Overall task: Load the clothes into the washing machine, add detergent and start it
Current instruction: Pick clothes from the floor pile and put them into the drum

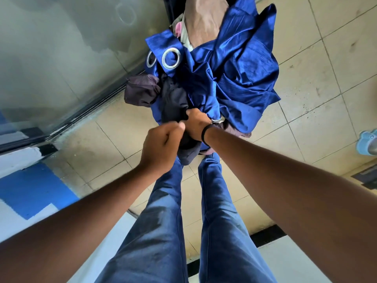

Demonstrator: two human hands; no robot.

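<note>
A heap of laundry sits on the tiled floor in front of my legs. On top lies a shiny blue curtain (230, 78) with metal eyelet rings (171, 58). A dark garment (175, 103) hangs at the near side of the heap. A maroon cloth (140, 90) sticks out at the left, and a brown cloth (204, 19) lies at the far end. My right hand (196, 124), with a black band on the wrist, grips the dark garment and the blue curtain's edge. My left hand (162, 145) is curled, pinching the dark garment just beside the right hand. No washing machine is in view.
A grey wall (61, 48) with a dark sliding track runs along the left. Beige floor tiles (316, 119) spread to the right. A light blue slipper (367, 141) lies at the right edge. A white and blue surface (30, 190) stands at the lower left.
</note>
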